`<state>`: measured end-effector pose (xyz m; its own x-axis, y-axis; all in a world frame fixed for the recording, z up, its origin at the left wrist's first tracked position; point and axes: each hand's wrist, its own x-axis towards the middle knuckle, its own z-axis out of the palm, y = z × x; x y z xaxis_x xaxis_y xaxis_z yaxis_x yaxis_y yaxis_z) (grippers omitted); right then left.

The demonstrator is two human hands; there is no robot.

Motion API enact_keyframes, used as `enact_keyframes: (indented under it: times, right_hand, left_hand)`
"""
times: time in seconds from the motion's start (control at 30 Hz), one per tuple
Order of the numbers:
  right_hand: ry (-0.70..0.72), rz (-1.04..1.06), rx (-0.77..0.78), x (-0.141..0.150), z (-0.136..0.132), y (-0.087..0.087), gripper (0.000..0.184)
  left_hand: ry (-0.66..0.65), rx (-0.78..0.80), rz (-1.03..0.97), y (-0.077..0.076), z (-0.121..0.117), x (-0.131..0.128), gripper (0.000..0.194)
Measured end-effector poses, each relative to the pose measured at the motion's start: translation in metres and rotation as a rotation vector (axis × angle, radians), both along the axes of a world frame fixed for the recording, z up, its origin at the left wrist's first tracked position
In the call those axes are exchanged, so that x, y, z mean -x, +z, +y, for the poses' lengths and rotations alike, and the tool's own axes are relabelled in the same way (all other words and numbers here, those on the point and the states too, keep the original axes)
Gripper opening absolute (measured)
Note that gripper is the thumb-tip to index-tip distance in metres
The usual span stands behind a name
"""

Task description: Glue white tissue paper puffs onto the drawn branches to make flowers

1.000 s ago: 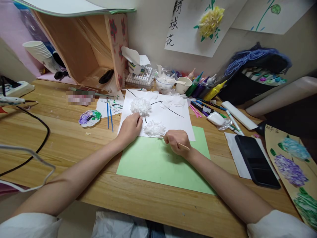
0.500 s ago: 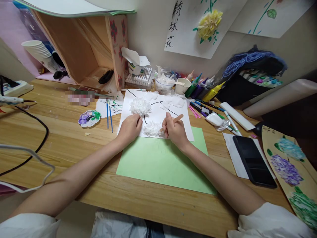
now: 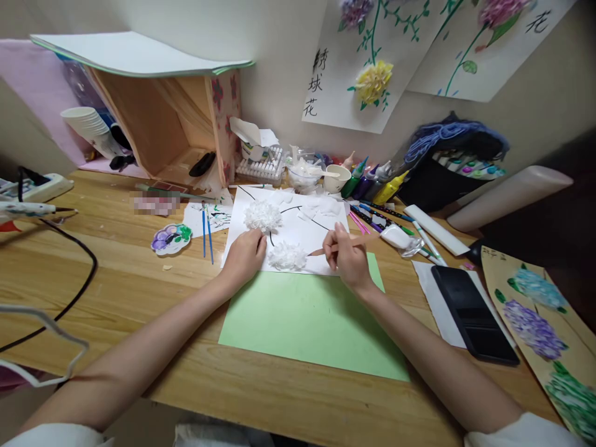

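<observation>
On the white sheet point(image 3: 298, 233) with drawn black stems lie two fluffy white paper flowers, an upper one point(image 3: 262, 215) and a lower one point(image 3: 287, 256). My left hand point(image 3: 243, 256) rests on the sheet's left part, just below the upper flower. Its fingers are curled together, and their tips are hidden. A brown wooden stick point(image 3: 318, 252) with a tapered tip is gripped in my right hand point(image 3: 348, 256), at the sheet's lower right. The tip points left toward the lower flower, a little apart from it.
Under the white sheet lies a green sheet point(image 3: 298, 323). To the left are a paint palette point(image 3: 171, 239) and two blue brushes point(image 3: 207, 233). Behind stand a paper cup point(image 3: 336, 179), a bowl of white scraps point(image 3: 305, 177) and paint bottles point(image 3: 367, 182). A phone point(image 3: 475, 315) lies right.
My right hand has turned upward and moved right, drawing the wooden stick's tip off the lower flower. My left hand has stayed in place. The camera view has tilted up slightly.
</observation>
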<state>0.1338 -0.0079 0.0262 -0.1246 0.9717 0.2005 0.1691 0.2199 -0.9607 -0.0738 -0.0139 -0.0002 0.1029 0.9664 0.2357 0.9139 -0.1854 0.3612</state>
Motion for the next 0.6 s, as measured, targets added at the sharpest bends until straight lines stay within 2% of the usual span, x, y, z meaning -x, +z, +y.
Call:
enact_keyframes:
  times: [0.13,0.23,0.33,0.47,0.6]
  right_hand:
    - [-0.019,-0.036,-0.14,-0.014,0.012,0.0,0.042]
    - [-0.028,-0.242,-0.351,-0.015,0.034,-0.003,0.021]
    - [-0.024,-0.456,-0.482,-0.009,0.061,-0.013,0.009]
    - [-0.144,-0.636,-0.457,0.005,0.087,-0.031,0.005]
    - [-0.251,-0.644,-0.402,0.015,0.094,-0.038,0.012]
  left_hand:
    - [0.005,0.001,-0.036,0.001,-0.001,0.001,0.024]
    - [0.009,0.0,-0.074,0.001,-0.001,0.001,0.024]
    - [0.003,0.012,-0.1,0.002,-0.002,0.002,0.025]
    - [-0.002,0.025,-0.121,0.002,-0.001,0.003,0.025]
    - [0.011,0.014,-0.15,-0.001,-0.001,0.003,0.025]
